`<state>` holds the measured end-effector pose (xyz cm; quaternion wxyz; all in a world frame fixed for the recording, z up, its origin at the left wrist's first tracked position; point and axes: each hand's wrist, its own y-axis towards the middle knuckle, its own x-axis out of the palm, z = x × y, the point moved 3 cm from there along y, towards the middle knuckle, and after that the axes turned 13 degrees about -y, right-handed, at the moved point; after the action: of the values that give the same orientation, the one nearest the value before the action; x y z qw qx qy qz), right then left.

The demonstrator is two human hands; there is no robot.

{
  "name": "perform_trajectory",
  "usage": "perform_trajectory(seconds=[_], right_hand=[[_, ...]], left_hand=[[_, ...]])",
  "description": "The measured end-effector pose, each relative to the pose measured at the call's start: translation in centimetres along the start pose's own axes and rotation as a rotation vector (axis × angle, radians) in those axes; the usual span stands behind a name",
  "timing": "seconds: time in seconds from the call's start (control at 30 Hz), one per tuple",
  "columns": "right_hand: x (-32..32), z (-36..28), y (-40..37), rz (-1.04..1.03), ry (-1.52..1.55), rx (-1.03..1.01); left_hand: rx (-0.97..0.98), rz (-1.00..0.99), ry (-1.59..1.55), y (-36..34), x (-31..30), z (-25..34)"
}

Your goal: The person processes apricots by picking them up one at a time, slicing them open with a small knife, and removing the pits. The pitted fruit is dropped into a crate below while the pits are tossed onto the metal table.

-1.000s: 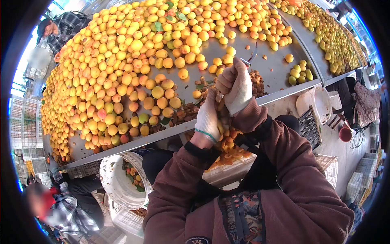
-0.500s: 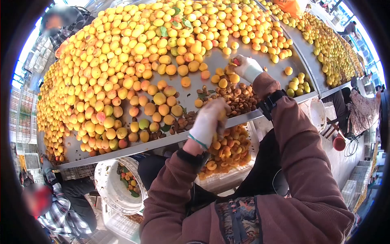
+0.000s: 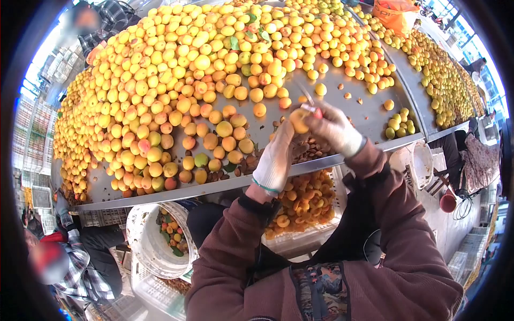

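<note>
My left hand (image 3: 276, 159), in a white glove with a green cuff edge, grips an apricot (image 3: 298, 122) above the metal table's front edge. My gloved right hand (image 3: 336, 130) is closed around a small knife (image 3: 311, 108) with a red and white handle; its thin blade looks blurred and points up and away. Both hands meet at the apricot, the knife close against it. Beneath them on the table lie brown apricot pits (image 3: 311, 150), partly hidden by my hands. A white crate (image 3: 333, 211) of halved orange apricots (image 3: 305, 200) stands below the edge, between my legs.
A large heap of whole apricots (image 3: 160, 96) covers much of the metal table (image 3: 342, 99). Greenish fruit (image 3: 399, 124) sits at the right. A white bucket (image 3: 142, 238) with fruit and leaves stands at lower left. Other people sit at the left, one in a checked sleeve (image 3: 85, 273).
My left hand has risen from over the crate and now holds an apricot up. My right hand has come down slightly to meet it, bringing the knife to the fruit.
</note>
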<state>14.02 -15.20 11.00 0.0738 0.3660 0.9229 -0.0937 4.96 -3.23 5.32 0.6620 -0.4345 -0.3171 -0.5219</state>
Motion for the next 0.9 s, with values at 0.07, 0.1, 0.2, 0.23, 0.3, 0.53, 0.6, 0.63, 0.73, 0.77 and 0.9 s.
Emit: perform_trajectory(seconds=[0.07, 0.1, 0.2, 0.23, 0.3, 0.53, 0.6, 0.63, 0.73, 0.77, 0.9], right_hand=[[2.2, 1.6, -0.7, -0.054, 0.177, -0.091], [2.8, 1.9, -1.1, -0.053, 0.233, -0.101], [3.2, 2.4, -1.8, -0.077, 0.222, -0.067], [3.2, 2.3, -2.0, -0.074, 0.15, -0.073], [3.2, 2.4, -2.4, -0.033, 0.098, -0.152], [3.3, 1.2, -3.8, -0.075, 0.175, -0.081], [3.5, 1.5, -3.9, -0.097, 0.192, -0.056], [3.7, 1.7, -3.9, -0.12, 0.204, -0.032], [3.9, 1.7, -3.9, -0.104, 0.205, -0.055], [4.0, 1.6, -3.9, -0.105, 0.227, -0.037], [4.7, 2.2, -3.7, -0.057, 0.206, -0.054]], left_hand=[[0.178, -0.081, 0.38, -1.8, 1.9, 1.2], [0.266, -0.12, 0.571, -2.4, 2.4, 1.6], [0.378, -0.121, 0.88, -2.9, 2.0, 1.8], [0.373, -0.12, 0.888, -2.7, 1.4, 1.5], [0.125, -0.135, 0.15, -1.9, -0.2, 0.4], [0.102, -0.091, 0.002, -2.5, 0.9, 1.4], [0.149, -0.101, 0.129, -2.6, 0.6, 1.2], [0.198, -0.113, 0.253, -2.7, 0.7, 1.2], [0.173, -0.097, 0.256, -3.1, 1.3, 1.6], [0.174, -0.094, 0.258, -3.1, 1.1, 1.6], [0.365, -0.151, 0.654, -3.5, 1.2, 2.3]])
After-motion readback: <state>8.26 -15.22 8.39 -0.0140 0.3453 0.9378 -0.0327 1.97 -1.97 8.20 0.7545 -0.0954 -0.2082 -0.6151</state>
